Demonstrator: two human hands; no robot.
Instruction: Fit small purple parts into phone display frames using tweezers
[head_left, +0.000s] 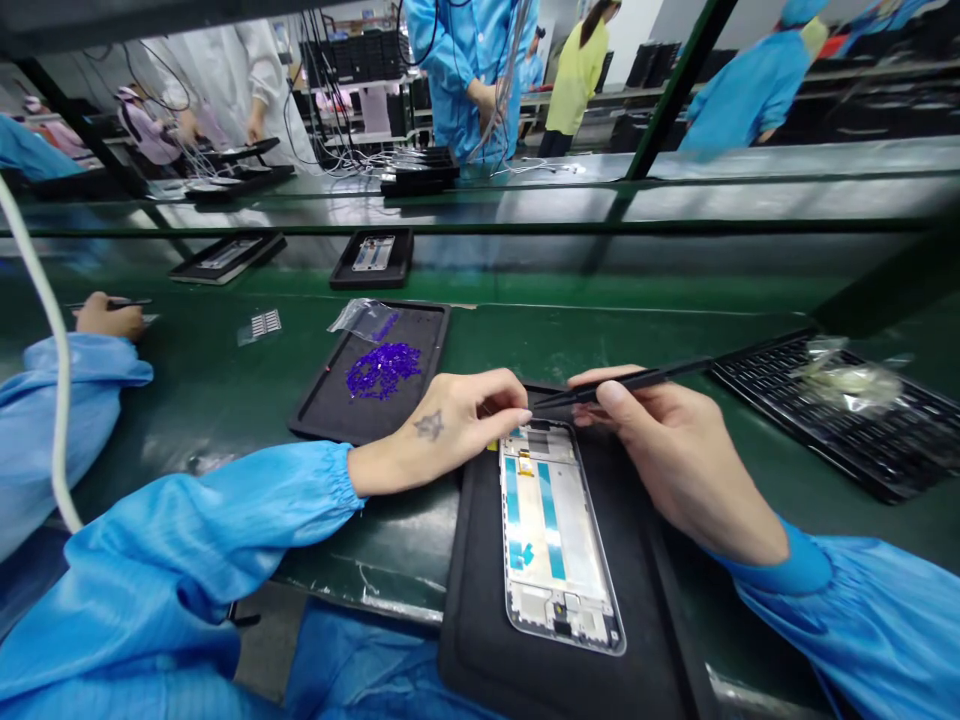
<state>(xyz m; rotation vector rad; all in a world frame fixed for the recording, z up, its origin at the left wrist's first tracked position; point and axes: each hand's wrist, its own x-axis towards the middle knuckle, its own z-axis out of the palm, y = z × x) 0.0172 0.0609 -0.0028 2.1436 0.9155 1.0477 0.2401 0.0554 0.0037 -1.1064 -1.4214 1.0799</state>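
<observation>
A silver phone frame [574, 510] with teal adhesive strips lies on a black tray [480, 610] in front of me. My right hand [660, 440] is closed around black tweezers [637, 380], whose tips point left over the top end of the frame. Close to those tips, my left hand [465, 425] pinches with thumb and forefinger at the frame's upper left corner. Whatever is between these fingers is too small to make out. A yellow bit [493, 445] shows just below the left fingertips.
Left of the frame, a black tray [322, 400] holds many small purple pieces [384, 370] and a clear plastic bag [364, 318]. A keyboard [817, 420] with plastic wrapping [855, 380] lies right. Further trays with phone frames [373, 254] sit behind. A co-worker's hand [111, 316] is at far left.
</observation>
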